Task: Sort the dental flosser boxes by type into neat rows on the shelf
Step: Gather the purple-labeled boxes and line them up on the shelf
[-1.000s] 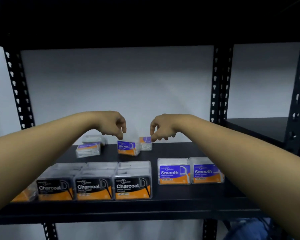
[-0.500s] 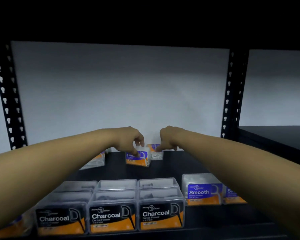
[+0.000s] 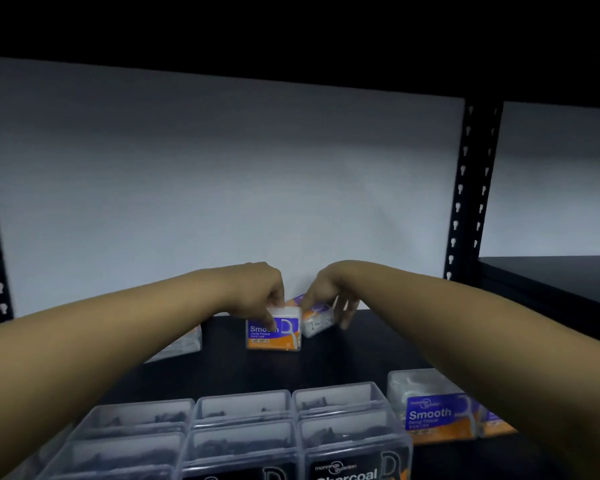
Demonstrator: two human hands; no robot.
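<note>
Head view, left hand: our left hand (image 3: 257,292) reaches to the back of the black metal shelf (image 3: 343,362) and pinches the top of an upright clear plastic Smooth flosser box with a purple and orange label (image 3: 274,332), thumb on its front.
Head view, right hand: our right hand (image 3: 329,292) grips a tilted clear Smooth box (image 3: 317,322) just behind and right of the first; the two boxes touch.
Back left: another clear box (image 3: 184,342), partly hidden by our left forearm.
Front row: clear black-labelled Charcoal boxes (image 3: 343,445) side by side, two deep.
Front right: two more Smooth boxes (image 3: 430,410), beside the Charcoal boxes.
Behind: pale wall (image 3: 222,185).
</note>
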